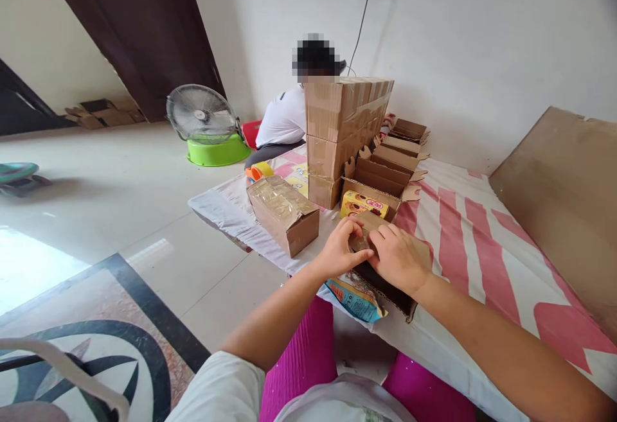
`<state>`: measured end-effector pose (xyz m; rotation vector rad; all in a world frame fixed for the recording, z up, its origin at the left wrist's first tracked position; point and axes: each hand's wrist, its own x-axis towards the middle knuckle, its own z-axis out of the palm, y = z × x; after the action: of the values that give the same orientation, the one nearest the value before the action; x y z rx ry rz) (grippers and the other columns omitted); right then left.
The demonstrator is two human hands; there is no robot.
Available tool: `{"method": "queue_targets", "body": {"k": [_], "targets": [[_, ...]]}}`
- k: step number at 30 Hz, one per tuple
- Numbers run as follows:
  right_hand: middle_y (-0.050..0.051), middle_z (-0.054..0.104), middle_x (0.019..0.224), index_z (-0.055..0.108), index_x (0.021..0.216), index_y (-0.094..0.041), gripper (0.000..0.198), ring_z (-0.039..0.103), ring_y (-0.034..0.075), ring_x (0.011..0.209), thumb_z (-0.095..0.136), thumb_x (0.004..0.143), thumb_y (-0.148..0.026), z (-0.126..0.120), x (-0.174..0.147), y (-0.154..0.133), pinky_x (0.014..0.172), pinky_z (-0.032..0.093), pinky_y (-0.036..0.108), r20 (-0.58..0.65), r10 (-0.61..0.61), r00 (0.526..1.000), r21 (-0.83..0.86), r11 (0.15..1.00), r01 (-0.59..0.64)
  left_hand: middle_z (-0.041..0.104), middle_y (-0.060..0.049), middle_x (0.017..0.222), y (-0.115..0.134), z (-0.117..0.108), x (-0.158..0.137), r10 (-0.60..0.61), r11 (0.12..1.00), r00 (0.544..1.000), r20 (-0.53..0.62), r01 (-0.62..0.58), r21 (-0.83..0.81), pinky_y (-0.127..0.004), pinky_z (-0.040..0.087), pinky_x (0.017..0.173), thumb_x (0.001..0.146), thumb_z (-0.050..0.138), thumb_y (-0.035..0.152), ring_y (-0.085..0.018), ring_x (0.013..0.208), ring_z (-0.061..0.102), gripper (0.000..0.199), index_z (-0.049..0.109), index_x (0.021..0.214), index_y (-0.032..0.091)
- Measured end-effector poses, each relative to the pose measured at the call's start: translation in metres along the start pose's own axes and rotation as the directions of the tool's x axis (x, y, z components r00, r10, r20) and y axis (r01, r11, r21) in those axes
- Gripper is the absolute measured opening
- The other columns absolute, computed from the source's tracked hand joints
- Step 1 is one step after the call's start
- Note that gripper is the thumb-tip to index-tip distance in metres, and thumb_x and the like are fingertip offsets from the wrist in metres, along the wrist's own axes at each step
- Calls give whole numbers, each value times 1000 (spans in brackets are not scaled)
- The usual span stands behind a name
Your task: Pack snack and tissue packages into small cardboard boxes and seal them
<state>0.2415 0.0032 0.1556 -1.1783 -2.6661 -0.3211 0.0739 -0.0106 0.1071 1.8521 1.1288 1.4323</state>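
Note:
My left hand and my right hand meet over a small cardboard box at the near table edge. Both have curled fingers, with thumb and fingertips pinched close together. Something clear and shiny shows between them, too small to make out. Below my hands, the box's near side looks dark and open. A blue snack packet lies at the edge, partly under my left wrist. Just beyond my fingers, a yellow printed carton leans by an open cardboard box.
Taped cardboard boxes are stacked behind; another taped box lies left, near an orange-and-yellow tape dispenser. More open boxes line up toward the wall. A person sits behind the stack. A fan stands on the floor.

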Motion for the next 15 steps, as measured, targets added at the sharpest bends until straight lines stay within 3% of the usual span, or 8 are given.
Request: {"method": "queue_targets", "body": {"k": [1,3,5,6,10,13,15], "targets": [[8,62,90,61,86,-19,8,54,24,90,56,89,-24,0,2,4,78,39,35,15,-7,1000,0,1000,7,60,-10,115,-4,-4,1,5,996,1000,15,-4,-84,-39,45,98,74,72,38,-23,111,56,31,51,87,20],[7,62,86,61,83,-19,10,53,23,89,54,90,-19,0,3,12,76,38,34,27,-4,1000,57,998,3,61,-9,115,-15,-13,3,-21,979,996,-87,2,-205,-38,44,99,79,67,36,-22,112,57,26,52,92,20],[5,62,85,62,83,-20,9,52,22,88,56,90,-19,0,2,20,75,38,32,24,10,1000,146,989,-13,61,-8,115,-28,-20,3,-89,979,968,-236,41,-201,-38,44,99,80,62,27,-22,113,57,19,52,95,20],[5,63,86,62,83,-20,8,52,21,88,57,89,-20,0,1,23,75,38,32,29,12,1000,185,983,-17,61,-8,117,-32,-22,3,-111,984,961,-252,72,-162,-38,44,100,77,62,21,-22,114,56,23,53,98,20],[5,64,87,62,84,-21,5,53,22,90,59,87,-21,1,1,30,75,39,31,81,11,997,280,959,-33,57,-9,129,-38,-20,2,-77,997,997,22,77,-1,-39,46,101,64,56,3,-23,121,55,61,51,122,19],[4,65,87,62,84,-21,3,56,21,89,63,84,-24,0,7,36,76,40,31,166,10,986,333,941,-66,54,-10,135,-34,-16,6,24,991,994,106,-38,130,-39,45,105,63,51,-4,-23,126,52,65,55,123,19],[3,66,86,62,85,-21,13,58,20,84,67,82,-34,-1,15,40,70,40,29,262,54,963,354,924,-148,56,-10,133,-33,-15,10,65,976,991,118,-88,201,-38,46,105,64,51,-5,-23,125,54,60,60,118,20]]}}
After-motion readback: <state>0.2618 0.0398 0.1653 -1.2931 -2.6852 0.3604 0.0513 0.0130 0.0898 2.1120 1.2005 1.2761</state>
